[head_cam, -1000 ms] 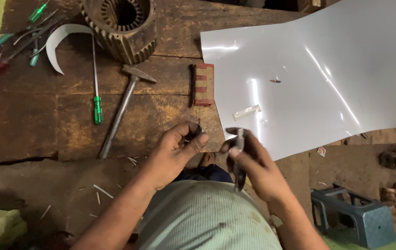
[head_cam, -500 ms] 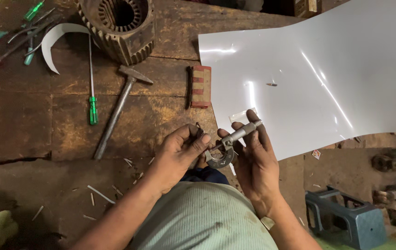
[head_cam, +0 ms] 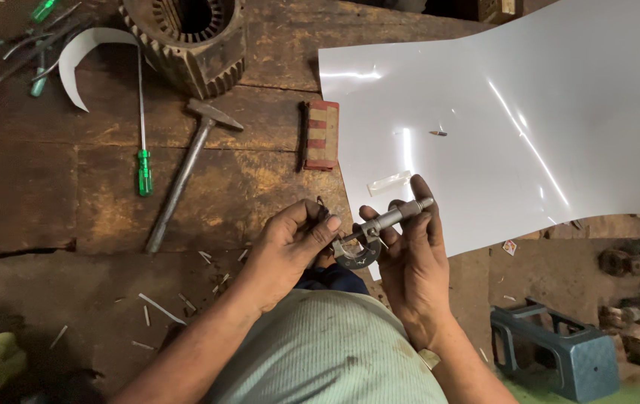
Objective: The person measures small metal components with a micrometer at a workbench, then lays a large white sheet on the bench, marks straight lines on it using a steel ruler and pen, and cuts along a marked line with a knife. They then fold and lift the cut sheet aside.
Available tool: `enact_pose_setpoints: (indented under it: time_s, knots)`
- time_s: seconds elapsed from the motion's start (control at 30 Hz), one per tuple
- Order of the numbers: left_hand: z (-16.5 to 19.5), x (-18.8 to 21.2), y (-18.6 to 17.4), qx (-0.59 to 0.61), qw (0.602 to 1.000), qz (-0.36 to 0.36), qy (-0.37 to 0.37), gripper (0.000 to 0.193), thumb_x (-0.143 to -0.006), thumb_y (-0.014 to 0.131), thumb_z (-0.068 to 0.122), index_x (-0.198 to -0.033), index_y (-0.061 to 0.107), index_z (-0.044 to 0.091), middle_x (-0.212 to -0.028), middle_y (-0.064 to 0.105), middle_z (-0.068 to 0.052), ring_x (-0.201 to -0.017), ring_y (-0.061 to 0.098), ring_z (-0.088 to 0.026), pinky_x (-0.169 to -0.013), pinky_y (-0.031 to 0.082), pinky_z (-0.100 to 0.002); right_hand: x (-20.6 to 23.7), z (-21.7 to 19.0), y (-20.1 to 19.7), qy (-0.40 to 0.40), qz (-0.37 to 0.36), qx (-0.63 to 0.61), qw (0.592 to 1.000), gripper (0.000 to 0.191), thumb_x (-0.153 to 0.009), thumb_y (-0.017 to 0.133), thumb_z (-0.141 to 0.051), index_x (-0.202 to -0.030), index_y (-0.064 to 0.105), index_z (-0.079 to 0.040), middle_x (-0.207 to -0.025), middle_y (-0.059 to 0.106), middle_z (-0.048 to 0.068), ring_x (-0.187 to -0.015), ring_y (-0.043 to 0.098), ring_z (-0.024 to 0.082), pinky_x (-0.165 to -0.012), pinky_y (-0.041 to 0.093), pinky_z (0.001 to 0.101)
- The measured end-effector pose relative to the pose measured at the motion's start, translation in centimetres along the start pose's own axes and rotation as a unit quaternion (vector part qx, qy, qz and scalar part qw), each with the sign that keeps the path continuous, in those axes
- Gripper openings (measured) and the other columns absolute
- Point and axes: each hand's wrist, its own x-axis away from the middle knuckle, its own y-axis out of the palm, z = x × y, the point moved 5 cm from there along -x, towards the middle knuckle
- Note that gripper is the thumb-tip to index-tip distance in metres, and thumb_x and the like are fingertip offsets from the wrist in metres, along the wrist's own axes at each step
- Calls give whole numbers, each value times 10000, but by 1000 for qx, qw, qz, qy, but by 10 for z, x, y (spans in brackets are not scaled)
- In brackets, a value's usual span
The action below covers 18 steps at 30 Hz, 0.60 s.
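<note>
My right hand [head_cam: 410, 262] grips a small metal micrometer [head_cam: 375, 232] by its barrel, thumb and fingers wrapped along it, just above the near edge of the wooden bench. My left hand [head_cam: 290, 243] is pinched at the micrometer's curved frame end, its fingertips closed on something too small to make out. Both hands meet over the bench edge, beside the corner of a large glossy white sheet [head_cam: 529, 112].
On the bench lie a hammer [head_cam: 185, 168], a green-handled screwdriver [head_cam: 142, 120], a striped red block [head_cam: 322, 135], a round toothed motor stator [head_cam: 189, 34] and more tools at the far left [head_cam: 5, 52]. A small clear strip [head_cam: 389, 182] rests on the sheet. A blue-grey stool [head_cam: 559, 348] stands at the lower right.
My right hand turned the micrometer from hanging downward to lying level and raised it slightly. My left hand moved in to pinch at its frame end. The view shifted a little.
</note>
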Motion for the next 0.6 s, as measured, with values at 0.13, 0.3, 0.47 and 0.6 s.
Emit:
enact_pose_setpoints:
  time_s: [0.13, 0.3, 0.47, 0.6]
  knots:
    - [0, -2, 2, -38, 999, 6, 20, 213, -991, 676, 246, -914, 633, 52, -782, 609, 35, -688, 572, -42, -611, 513, -224, -1, -1, -7, 15, 14, 10, 1000, 650, -1008, 520, -380, -1582, 340, -135, -1212, 627, 45, -1219, 658, 337, -955, 551, 476]
    - [-7, -5, 6, -17, 1000, 4, -8, 197, -971, 679, 232, -910, 630, 52, -788, 615, 35, -703, 579, -56, -635, 542, -246, -2, -2, -13, -3, -3, -13, 1000, 636, -1051, 502, -406, -1595, 342, -118, -1195, 571, 61, -1231, 641, 334, -993, 574, 488]
    - [-11, -6, 6, 9, 1000, -7, -7, 179, -984, 669, 220, -922, 626, 58, -816, 620, 36, -742, 589, -46, -670, 559, -247, -2, -2, -17, 12, -1, -25, 1000, 635, -1030, 498, -407, -1570, 354, -104, -1291, 589, 73, -1242, 637, 335, -960, 584, 479]
    - [-12, -6, 6, 7, 1000, -11, -7, 178, -987, 666, 225, -928, 625, 62, -832, 626, 39, -765, 596, -44, -688, 568, -249, -1, -4, -14, 17, 1, -24, 1000, 625, -1028, 509, -392, -1558, 363, -96, -1288, 588, 81, -1251, 634, 347, -945, 599, 479]
